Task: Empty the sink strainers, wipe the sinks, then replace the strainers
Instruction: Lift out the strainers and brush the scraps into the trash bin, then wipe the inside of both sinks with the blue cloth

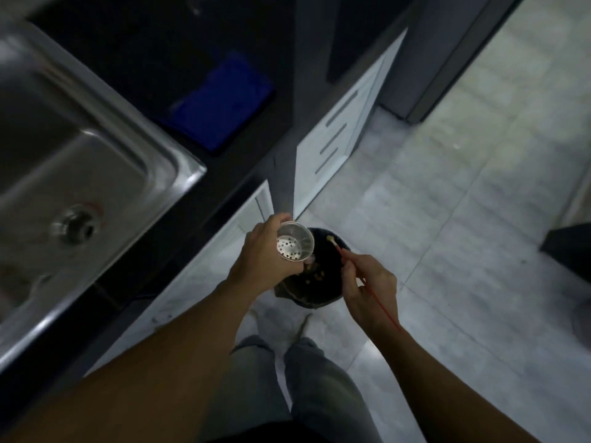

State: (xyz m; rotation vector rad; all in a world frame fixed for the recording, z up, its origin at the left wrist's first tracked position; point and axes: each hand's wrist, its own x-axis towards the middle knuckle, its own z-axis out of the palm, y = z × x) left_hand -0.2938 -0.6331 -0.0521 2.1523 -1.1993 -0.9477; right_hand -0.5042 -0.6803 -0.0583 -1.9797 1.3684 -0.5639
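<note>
Strainer point(295, 242) over bin point(323, 300) (half hidden)

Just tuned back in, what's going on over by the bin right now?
The person stands over a black bin on the floor. The left hand grips a metal strainer above it, and the right hand pinches a thin red stick whose tip hangs over the bin. Food scraps lie inside. The sink drain looks open, though blurred. A blue cloth lies on the counter.
</note>
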